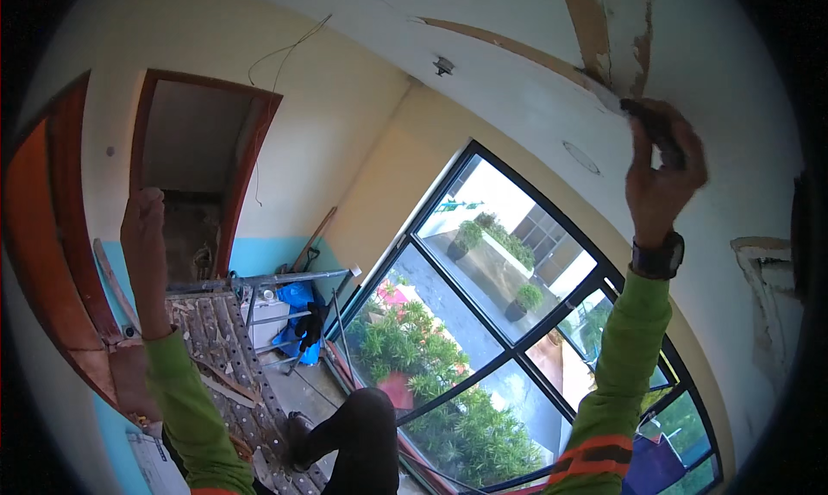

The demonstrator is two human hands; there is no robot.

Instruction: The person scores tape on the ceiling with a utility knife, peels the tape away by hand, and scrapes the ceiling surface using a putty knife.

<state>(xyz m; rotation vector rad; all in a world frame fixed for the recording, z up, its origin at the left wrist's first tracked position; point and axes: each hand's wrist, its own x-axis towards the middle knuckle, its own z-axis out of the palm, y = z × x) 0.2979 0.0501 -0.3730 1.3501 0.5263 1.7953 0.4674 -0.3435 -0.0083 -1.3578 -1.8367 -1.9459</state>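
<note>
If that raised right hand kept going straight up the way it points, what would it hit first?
Most likely the ceiling: the right hand holds a dark scraper whose tip already meets the peeling paint patch, though depth is hard to judge.

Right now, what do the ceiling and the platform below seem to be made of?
Ceiling: painted plaster, probably; white coat scraped away in brown strips where the right hand holds a dark tool. Platform: perforated metal planks, likely steel; rows of holes, dull grey, littered with paint flakes.
</note>
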